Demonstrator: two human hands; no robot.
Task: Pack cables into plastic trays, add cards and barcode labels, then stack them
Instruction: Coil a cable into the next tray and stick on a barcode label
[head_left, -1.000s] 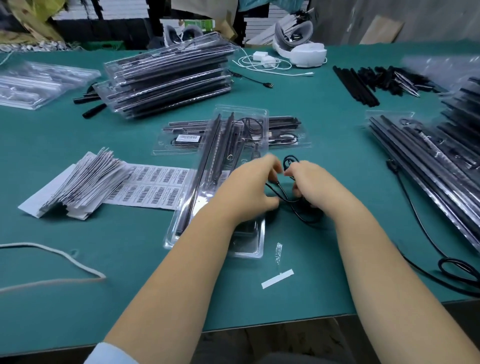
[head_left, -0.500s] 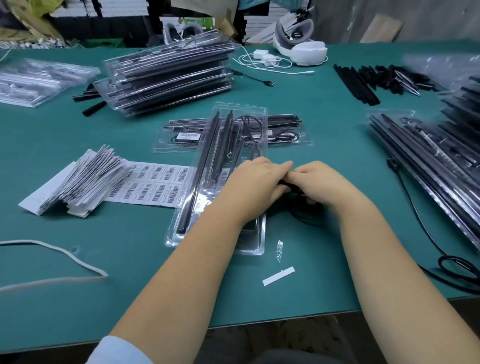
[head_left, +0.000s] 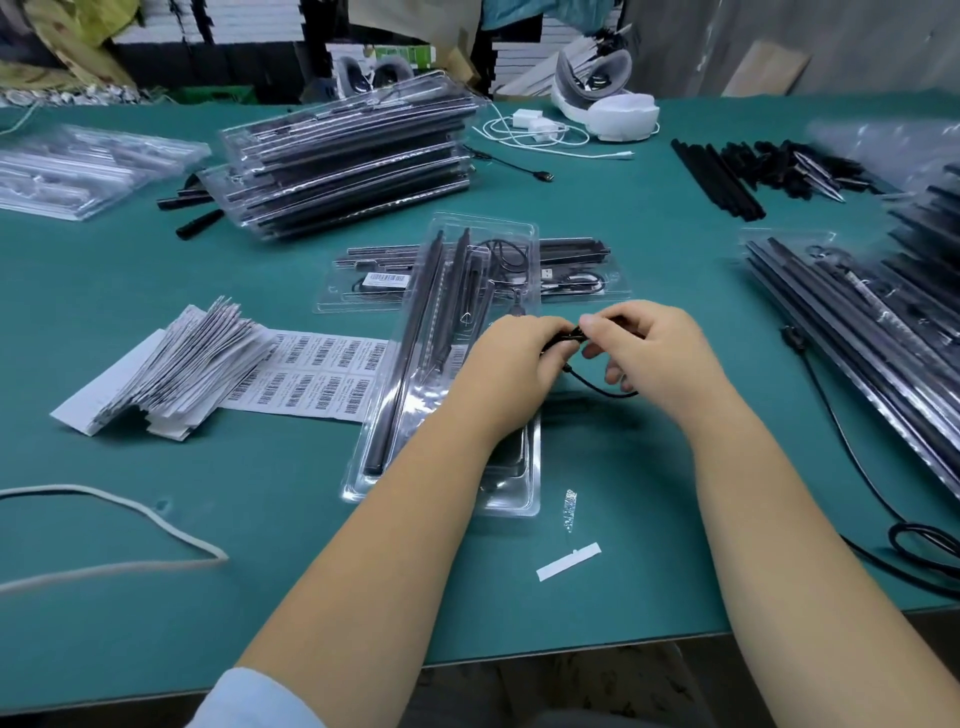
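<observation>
A thin black cable (head_left: 597, 387) is held between both hands just right of a clear plastic tray (head_left: 415, 426) that lies lengthwise on the green table and holds long black strips. My left hand (head_left: 511, 366) grips one end of the cable over the tray's right side. My right hand (head_left: 649, 353) pinches the cable's black plug between thumb and forefinger. A loop of the cable hangs below the hands. A second filled tray (head_left: 571, 275) with a barcode label lies crosswise behind. A barcode label sheet (head_left: 311, 379) and a fanned pile of cards (head_left: 171, 374) lie to the left.
A stack of packed trays (head_left: 343, 161) stands at the back left, empty trays (head_left: 83, 171) further left. More filled trays (head_left: 872, 332) and loose black strips (head_left: 727, 176) lie on the right. A long black cable (head_left: 852, 457) runs along the right; a white rope (head_left: 130, 519) lies front left.
The hands have drawn slightly apart and lifted. The cable, earlier bunched under the fingers, now stretches between them with its plug showing in my right fingers.
</observation>
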